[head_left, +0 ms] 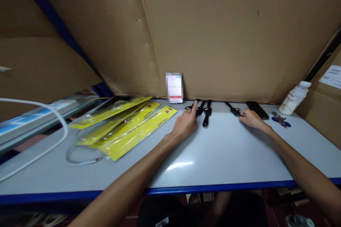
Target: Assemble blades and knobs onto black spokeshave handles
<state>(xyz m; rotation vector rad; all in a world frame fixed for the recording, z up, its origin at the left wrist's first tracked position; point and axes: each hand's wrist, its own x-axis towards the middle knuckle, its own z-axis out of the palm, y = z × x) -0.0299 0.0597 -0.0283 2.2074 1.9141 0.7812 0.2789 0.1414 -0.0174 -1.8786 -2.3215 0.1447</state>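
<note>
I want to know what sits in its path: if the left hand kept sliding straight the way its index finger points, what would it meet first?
The left hand already has its fingertip at the black watches; past them, probably the cardboard wall, though depth is unclear.

Blurred card [174, 87] against cardboard wall [213, 35]

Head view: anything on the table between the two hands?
Between left hand and right hand, one black watch lies on the table, seen in the head view.
</note>
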